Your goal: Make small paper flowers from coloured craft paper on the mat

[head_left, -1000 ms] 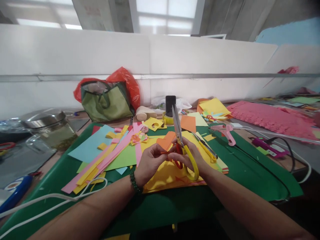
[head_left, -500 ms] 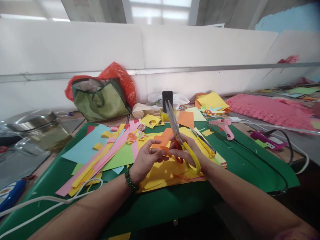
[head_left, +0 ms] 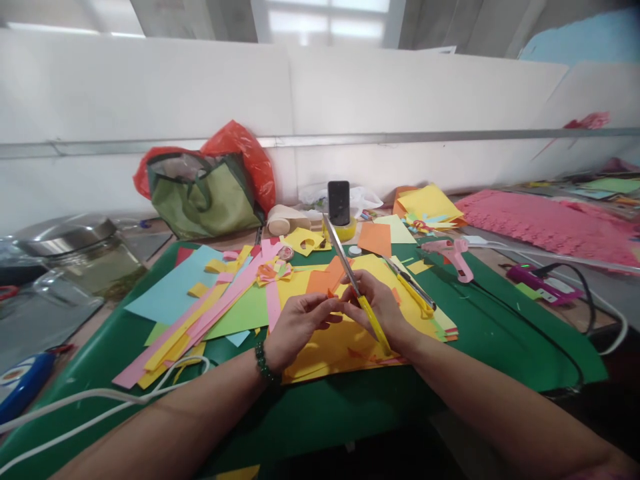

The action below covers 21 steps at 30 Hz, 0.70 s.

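Note:
My left hand (head_left: 300, 327), with a green bead bracelet at the wrist, pinches a small orange paper piece (head_left: 331, 294) between thumb and fingers. A pair of scissors (head_left: 367, 313) with yellow handles rests in my right hand (head_left: 383, 307), its blades pointing up and away to the left. The right fingertips meet the left ones near the orange piece, which they partly hide. Beneath both hands lie yellow paper sheets (head_left: 320, 357). Orange paper (head_left: 325, 275) sits just beyond the fingers, and a yellow-handled cutter (head_left: 415, 293) lies right of my right hand.
Paper strips (head_left: 200, 313) and a blue sheet (head_left: 170, 287) cover the left of the green mat (head_left: 500, 333). A pink glue gun (head_left: 453, 257) stands at right, its cord trailing. A phone (head_left: 339, 203) stands behind, near a green bag (head_left: 200, 197). A glass jar (head_left: 95, 260) is at far left.
The scissors have turned more edge-on and tilted left. My hands have drawn together around the orange piece, and the left fingers have curled in more. The view has shifted slightly.

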Tool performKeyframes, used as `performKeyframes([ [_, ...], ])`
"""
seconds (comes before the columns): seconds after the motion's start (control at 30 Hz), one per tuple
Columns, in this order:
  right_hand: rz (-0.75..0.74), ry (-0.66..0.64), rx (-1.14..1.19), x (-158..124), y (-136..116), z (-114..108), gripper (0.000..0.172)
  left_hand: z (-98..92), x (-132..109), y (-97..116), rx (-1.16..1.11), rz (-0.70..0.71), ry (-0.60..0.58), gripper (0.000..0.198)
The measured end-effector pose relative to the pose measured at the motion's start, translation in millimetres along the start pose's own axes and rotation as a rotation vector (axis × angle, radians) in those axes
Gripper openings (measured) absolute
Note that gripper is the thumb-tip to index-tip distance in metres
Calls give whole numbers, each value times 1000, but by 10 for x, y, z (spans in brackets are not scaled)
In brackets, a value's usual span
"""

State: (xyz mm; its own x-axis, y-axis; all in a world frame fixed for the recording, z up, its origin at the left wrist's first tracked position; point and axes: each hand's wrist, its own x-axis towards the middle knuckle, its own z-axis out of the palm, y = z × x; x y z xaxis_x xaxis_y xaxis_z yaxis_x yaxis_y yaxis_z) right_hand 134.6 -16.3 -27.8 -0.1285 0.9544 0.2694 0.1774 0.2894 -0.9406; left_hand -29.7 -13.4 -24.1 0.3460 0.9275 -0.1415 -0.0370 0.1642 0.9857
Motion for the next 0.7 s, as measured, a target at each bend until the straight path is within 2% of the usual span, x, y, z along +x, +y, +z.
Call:
performKeyframes([
  [0.23,115,-46,101,21,-67,-42,43,-14,14,43,-117,-54,16,32],
  [0.37,200,-40,172,16,-119,-89,39,-28,26,50,-172,-90,16,31],
  [0.7,214,-43,196,19,-156,-97,34,-65,25,81,-155,-50,-8,34],
])
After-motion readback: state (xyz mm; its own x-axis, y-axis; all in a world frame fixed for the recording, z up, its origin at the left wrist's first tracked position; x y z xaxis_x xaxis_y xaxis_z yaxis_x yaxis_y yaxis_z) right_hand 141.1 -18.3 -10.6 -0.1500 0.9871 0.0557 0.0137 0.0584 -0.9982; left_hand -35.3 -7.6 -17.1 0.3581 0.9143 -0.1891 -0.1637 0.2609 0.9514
